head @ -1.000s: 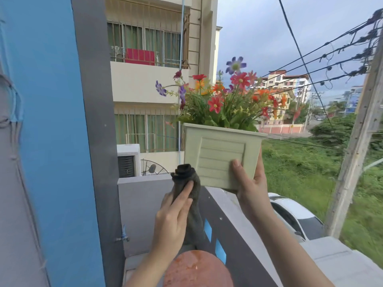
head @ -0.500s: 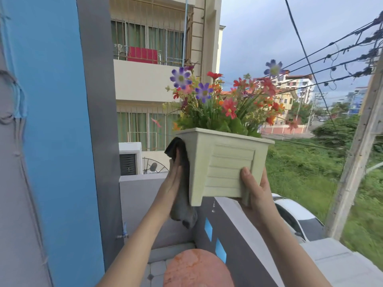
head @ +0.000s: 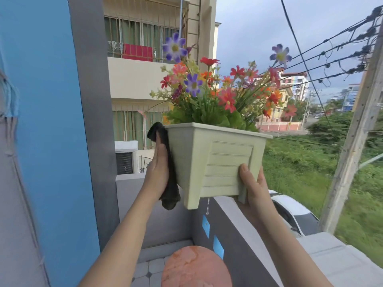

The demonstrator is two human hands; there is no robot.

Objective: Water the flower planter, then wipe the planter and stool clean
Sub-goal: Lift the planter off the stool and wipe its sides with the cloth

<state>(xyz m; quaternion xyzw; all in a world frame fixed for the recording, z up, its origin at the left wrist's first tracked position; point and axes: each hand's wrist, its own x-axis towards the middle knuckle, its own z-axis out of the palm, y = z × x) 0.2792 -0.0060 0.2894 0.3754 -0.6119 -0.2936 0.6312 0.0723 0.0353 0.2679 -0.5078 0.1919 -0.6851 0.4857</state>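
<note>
I hold a pale green planter [head: 215, 162] full of colourful flowers [head: 215, 90] up in the air above the balcony. My right hand [head: 251, 183] grips its lower right corner, thumb on the front panel. My left hand [head: 159, 166] presses a dark cloth [head: 170, 172] flat against the planter's left side; the cloth hangs down below the palm. Water drips [head: 207, 206] from the planter's underside. The round reddish stool [head: 195, 268] stands below on the tiled floor.
A grey balcony wall [head: 238, 235] with blue inset tiles runs under the planter. A blue and grey wall [head: 62, 121] rises on the left. Beyond the wall are a white car [head: 294, 214], a utility pole [head: 352, 141] and grass.
The planter has been lifted and turned so its left side faces the cloth. My left hand rose from below and laid the cloth against that side, sliding up toward the rim.
</note>
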